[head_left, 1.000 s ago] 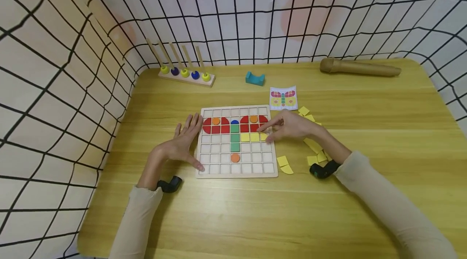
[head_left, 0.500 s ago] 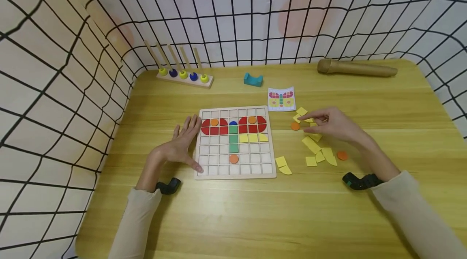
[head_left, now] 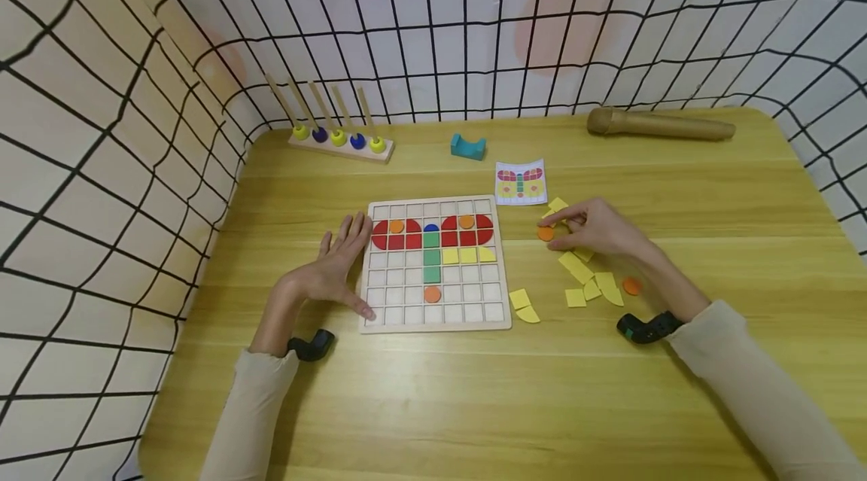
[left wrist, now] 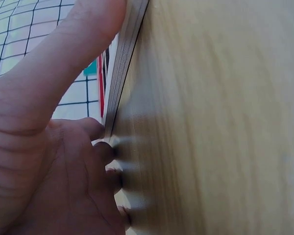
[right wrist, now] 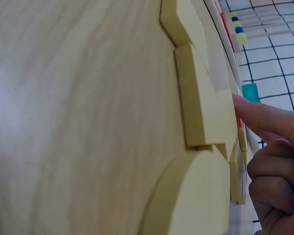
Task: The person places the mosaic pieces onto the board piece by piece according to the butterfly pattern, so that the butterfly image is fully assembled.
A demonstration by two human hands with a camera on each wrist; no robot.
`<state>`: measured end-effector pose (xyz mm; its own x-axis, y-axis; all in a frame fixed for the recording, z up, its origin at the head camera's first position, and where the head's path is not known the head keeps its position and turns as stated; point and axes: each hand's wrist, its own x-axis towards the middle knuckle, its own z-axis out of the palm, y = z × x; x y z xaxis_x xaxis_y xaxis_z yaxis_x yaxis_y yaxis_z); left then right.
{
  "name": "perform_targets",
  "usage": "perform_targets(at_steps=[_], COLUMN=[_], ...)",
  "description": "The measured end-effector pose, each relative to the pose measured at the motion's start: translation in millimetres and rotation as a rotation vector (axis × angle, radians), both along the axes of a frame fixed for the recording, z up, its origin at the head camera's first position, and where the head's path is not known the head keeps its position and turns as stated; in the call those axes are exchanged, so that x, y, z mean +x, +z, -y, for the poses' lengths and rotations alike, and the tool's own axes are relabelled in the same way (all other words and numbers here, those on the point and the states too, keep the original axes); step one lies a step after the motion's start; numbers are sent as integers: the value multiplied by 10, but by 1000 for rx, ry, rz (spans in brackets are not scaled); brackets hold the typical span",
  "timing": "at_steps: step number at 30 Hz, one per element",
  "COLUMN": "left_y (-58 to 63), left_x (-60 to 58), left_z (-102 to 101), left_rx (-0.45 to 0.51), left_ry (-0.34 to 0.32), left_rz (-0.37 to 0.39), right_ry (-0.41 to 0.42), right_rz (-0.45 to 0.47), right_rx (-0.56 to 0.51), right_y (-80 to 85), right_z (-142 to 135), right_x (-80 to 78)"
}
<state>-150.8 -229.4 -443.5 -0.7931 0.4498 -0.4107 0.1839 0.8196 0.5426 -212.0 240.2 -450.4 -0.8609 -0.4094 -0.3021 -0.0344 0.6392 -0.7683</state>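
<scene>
A wooden grid board (head_left: 397,315) lies flat, with red, green, yellow, orange and blue flat pieces set in its cells. My left hand (head_left: 332,263) lies spread along the board's left side, thumb at the lower left corner and fingertips at the edge; the left wrist view shows those fingertips (left wrist: 105,152) beside the board's side (left wrist: 125,58). Right of the board, my right hand (head_left: 599,229) has thumb and forefinger at opposite edges of an orange disc (head_left: 546,233), pinching it low at the table. Its other fingers are curled, as the right wrist view shows.
Yellow pieces (head_left: 576,268) and another orange disc (head_left: 631,286) lie around the right hand; two yellow pieces (head_left: 518,299) lie by the board. A pattern card (head_left: 520,183), teal block (head_left: 468,147), peg stand (head_left: 348,150) and wooden stick (head_left: 664,124) stand behind. Black netting surrounds the table.
My right hand left a yellow quarter piece on the board, moved right to the loose pieces, then came down to the orange disc. My left hand stayed at the board's edge.
</scene>
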Motion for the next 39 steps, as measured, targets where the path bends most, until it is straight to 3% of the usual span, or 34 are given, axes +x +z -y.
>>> perform_targets(at_steps=[7, 18, 23, 29, 34, 39], left_y=[-13, -5, 9, -1, -8, -3], left_x=[-7, 3, 3, -7, -11, -2], left_z=[-7, 16, 10, 4, 5, 9], left_rx=[-9, 0, -6, -10, 3, 15], left_ry=[2, 4, 5, -8, -12, -8], left_rz=[8, 4, 5, -8, -10, -8], right_ry=[-19, 14, -15, 27, 25, 41], right_rz=[25, -27, -26, -65, 9, 25], right_rx=[-12, 53, -6, -99, -95, -98], right_y=[-29, 22, 104, 106, 60, -6], right_z=[-21, 64, 325, 778, 1044, 1186], right_x=[-38, -7, 117, 303, 429, 466])
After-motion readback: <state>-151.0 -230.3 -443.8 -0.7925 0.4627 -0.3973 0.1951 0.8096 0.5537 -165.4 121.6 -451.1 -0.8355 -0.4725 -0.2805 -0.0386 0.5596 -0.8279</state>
